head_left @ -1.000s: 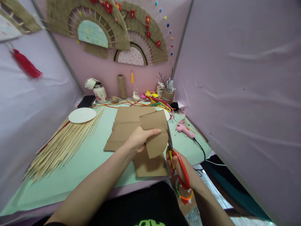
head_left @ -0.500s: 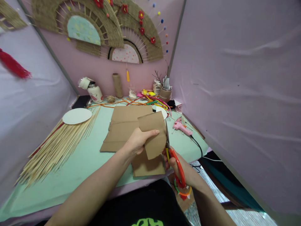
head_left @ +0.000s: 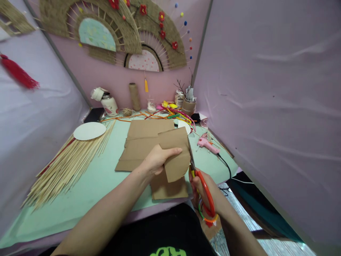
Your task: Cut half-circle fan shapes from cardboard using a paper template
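Note:
My left hand (head_left: 161,158) grips a piece of brown cardboard (head_left: 176,142), its thumb on top and its fingers underneath. The piece has a rounded lower right corner. In my right hand (head_left: 201,185) are scissors (head_left: 209,197) with red-orange handles; their blades lie along the cardboard's right edge. How far apart the blades are I cannot tell. Below the held piece, a larger cardboard sheet (head_left: 141,142) lies flat on the table, and another cardboard part (head_left: 169,190) shows near the front edge.
Thin wooden sticks (head_left: 69,167) spread over the left, with a white oval disc (head_left: 90,131) on top. A pink glue gun (head_left: 207,144) and its cord lie on the right. Along the back stand a bottle (head_left: 109,106), a cardboard tube (head_left: 134,96) and a pot with twigs (head_left: 188,106).
The scissors and my right hand have shifted slightly right and down, and the blades show more along the cardboard edge. My left hand still holds the piece. The view has shifted a little.

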Available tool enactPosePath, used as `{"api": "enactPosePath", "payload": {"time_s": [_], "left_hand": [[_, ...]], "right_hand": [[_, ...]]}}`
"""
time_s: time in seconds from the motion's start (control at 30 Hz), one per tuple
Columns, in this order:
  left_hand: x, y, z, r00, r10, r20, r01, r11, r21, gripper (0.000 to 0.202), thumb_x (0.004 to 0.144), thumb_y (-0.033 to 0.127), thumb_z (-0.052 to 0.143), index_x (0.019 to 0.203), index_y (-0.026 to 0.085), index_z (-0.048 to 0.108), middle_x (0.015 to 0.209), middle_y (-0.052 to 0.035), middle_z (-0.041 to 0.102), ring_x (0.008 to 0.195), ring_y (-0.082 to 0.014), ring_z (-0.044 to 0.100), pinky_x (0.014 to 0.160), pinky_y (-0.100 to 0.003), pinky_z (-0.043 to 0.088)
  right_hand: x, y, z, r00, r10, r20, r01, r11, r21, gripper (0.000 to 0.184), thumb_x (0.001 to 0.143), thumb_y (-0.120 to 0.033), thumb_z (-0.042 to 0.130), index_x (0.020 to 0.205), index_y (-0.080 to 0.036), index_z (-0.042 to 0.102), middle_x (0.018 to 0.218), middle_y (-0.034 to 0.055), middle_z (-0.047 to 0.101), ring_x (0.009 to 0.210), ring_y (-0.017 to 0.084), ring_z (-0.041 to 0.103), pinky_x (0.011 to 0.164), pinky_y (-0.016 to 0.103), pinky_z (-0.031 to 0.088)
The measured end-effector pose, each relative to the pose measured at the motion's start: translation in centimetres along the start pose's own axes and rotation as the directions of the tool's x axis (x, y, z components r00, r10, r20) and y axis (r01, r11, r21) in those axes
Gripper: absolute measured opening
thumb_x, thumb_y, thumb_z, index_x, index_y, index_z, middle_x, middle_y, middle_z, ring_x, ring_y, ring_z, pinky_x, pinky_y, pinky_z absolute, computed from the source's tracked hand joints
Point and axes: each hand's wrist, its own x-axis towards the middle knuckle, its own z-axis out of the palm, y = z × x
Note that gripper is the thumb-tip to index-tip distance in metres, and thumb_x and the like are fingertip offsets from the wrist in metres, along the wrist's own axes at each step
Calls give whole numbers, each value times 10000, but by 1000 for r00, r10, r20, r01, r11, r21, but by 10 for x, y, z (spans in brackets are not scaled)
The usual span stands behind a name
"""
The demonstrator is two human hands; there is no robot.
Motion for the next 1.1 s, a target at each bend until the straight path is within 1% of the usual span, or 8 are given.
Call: {"api": "enactPosePath", "payload": {"time_s": [0.13, 0.27, 0.4, 0.5, 0.6, 0.73, 0.9, 1.1], "left_hand": [[-1, 3, -2, 1000, -11, 24, 11, 1000, -7, 474, 536, 232, 870, 973, 151, 705, 989, -89, 738, 817, -214, 674, 740, -352, 558], [-1, 5, -5, 999, -31, 38, 30, 999, 11, 448, 533, 239, 872, 942, 153, 712, 969, -89, 741, 808, -223, 675, 754, -374, 552], [-1, 6, -9, 997, -41, 69, 40, 999, 24, 456, 536, 231, 871, 957, 162, 710, 1000, -88, 736, 821, -225, 675, 776, -390, 546], [0, 7, -11, 996, -53, 74, 53, 999, 10, 471, 548, 230, 866, 986, 171, 701, 962, -74, 738, 809, -221, 673, 761, -391, 549], [0, 8, -11, 996, -53, 70, 55, 998, -28, 438, 592, 271, 847, 991, 175, 695, 926, -67, 737, 769, -205, 671, 729, -375, 552], [0, 10, -9, 998, -42, 44, 42, 999, -6, 448, 591, 295, 846, 995, 178, 692, 980, -81, 737, 769, -209, 676, 734, -375, 552], [-3, 8, -7, 992, -112, 52, 106, 989, 104, 458, 549, 324, 866, 938, 146, 702, 950, -112, 743, 756, -246, 686, 717, -407, 558], [-4, 6, -6, 992, -114, 56, 105, 985, 134, 453, 550, 313, 863, 941, 149, 703, 915, -95, 747, 774, -247, 689, 721, -397, 559]], "right_hand": [[-2, 0, 2, 997, 71, -18, -71, 997, 29, 517, 851, -728, 354, 773, -218, 396, 515, -67, 415, 390, 107, 448, 390, 224, 346], [-4, -9, 0, 990, 126, -57, -128, 991, -31, 434, 873, -635, 398, 728, -228, 364, 515, -69, 393, 400, 98, 400, 379, 216, 321], [-3, -15, -5, 991, 80, -103, -94, 986, -140, 410, 863, -575, 430, 671, -224, 336, 536, -63, 351, 472, 94, 329, 418, 215, 272], [0, -16, -6, 992, 39, -117, -60, 981, -184, 442, 834, -587, 470, 645, -220, 315, 560, -65, 305, 526, 94, 276, 457, 221, 252], [2, -15, -5, 993, 21, -120, -45, 979, -200, 460, 844, -607, 446, 638, -216, 317, 578, -56, 315, 549, 100, 286, 481, 228, 261], [1, -12, -3, 999, 8, -34, -13, 988, -152, 480, 886, -662, 336, 716, -215, 379, 591, -41, 371, 533, 115, 352, 476, 240, 302], [-4, -15, -6, 986, -109, 126, 116, 992, -51, 598, 870, -745, 207, 951, -203, 443, 745, 2, 472, 614, 141, 445, 578, 279, 412], [-7, -21, -10, 978, -105, 182, 119, 991, -69, 645, 844, -775, 172, 974, -199, 430, 794, 17, 475, 669, 152, 452, 641, 306, 437]]}}
